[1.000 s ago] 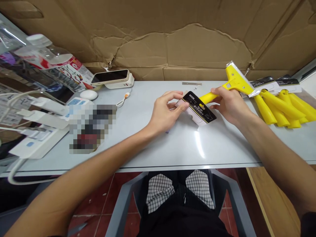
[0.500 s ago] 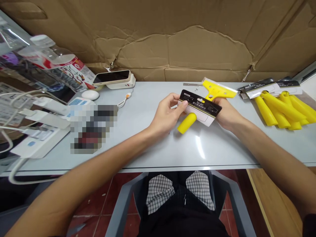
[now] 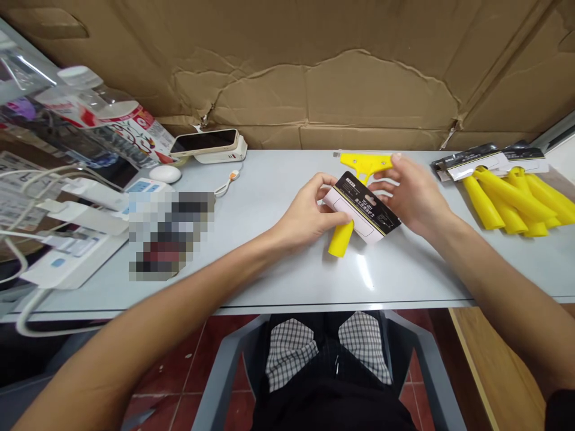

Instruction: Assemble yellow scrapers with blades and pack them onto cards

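Observation:
A yellow scraper (image 3: 366, 160) is held over the table, its wide head pointing away from me and its handle towards me. A black-and-white header card (image 3: 365, 206) printed "TGJ-001" sits around the handle. My left hand (image 3: 309, 212) grips the handle and card from the left, thumb on top. At the right end of the scraper head, my right hand (image 3: 415, 191) has a fingertip on the corner, with its other fingers curled beside the neck. A small metal strip (image 3: 336, 154) shows past the head's left end; the rest of it is hidden.
Several yellow scraper handles (image 3: 507, 200) with cards lie piled at the right. To the left are a power strip (image 3: 67, 257) with cables, a phone (image 3: 206, 142) on a white box, a white mouse (image 3: 165, 174) and plastic bottles (image 3: 112, 114). Cardboard (image 3: 269, 72) stands behind the table.
The scraper has turned, its head swinging left and its handle end coming slightly nearer. My right hand has shifted from behind the card up to the head's right end.

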Action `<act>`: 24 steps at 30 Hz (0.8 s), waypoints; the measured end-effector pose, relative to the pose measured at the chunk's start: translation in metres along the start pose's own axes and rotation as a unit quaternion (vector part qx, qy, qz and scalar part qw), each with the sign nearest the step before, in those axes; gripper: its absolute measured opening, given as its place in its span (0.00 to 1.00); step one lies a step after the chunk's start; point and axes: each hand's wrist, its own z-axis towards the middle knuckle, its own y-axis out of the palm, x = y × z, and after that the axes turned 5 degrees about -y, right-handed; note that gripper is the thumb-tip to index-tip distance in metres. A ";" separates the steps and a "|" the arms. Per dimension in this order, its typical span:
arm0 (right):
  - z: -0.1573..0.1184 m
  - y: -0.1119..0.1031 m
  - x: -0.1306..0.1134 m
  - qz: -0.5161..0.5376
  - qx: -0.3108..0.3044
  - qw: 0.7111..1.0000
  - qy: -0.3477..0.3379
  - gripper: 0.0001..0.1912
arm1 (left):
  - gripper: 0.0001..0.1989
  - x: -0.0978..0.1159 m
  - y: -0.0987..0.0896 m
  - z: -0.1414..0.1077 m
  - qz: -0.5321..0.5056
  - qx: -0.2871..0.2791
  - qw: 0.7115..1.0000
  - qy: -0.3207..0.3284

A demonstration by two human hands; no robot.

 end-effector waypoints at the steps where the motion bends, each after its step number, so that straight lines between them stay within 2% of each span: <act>1: 0.002 -0.003 -0.002 0.003 0.022 1.000 -0.012 0.22 | 0.29 -0.001 0.001 0.000 -0.009 -0.002 1.000 -0.010; 3: 0.006 -0.008 -0.005 -0.001 0.043 0.999 -0.027 0.17 | 0.36 -0.002 0.002 0.000 -0.022 -0.006 0.999 -0.031; 6: 0.006 -0.010 -0.005 -0.003 0.036 0.999 -0.031 0.10 | 0.35 -0.003 0.004 0.001 -0.058 0.011 0.997 -0.046; 9: 0.001 -0.004 -0.001 -0.007 -0.005 1.000 -0.023 0.06 | 0.32 -0.002 0.002 0.004 -0.108 0.044 0.992 -0.047; 12: -0.003 0.000 0.002 -0.026 -0.057 0.998 -0.017 0.06 | 0.31 0.002 -0.001 0.009 -0.107 0.049 0.992 -0.035; 17: -0.005 0.000 0.005 -0.010 -0.072 0.997 -0.004 0.14 | 0.23 0.001 -0.004 0.013 -0.112 0.061 0.992 -0.007; 21: -0.009 0.002 0.008 0.029 -0.167 0.984 0.057 0.28 | 0.22 -0.004 -0.010 0.020 -0.100 0.107 0.989 0.000; 24: -0.012 0.004 0.013 0.006 -0.202 0.977 0.071 0.31 | 0.23 -0.005 -0.016 0.026 -0.090 0.130 0.987 0.005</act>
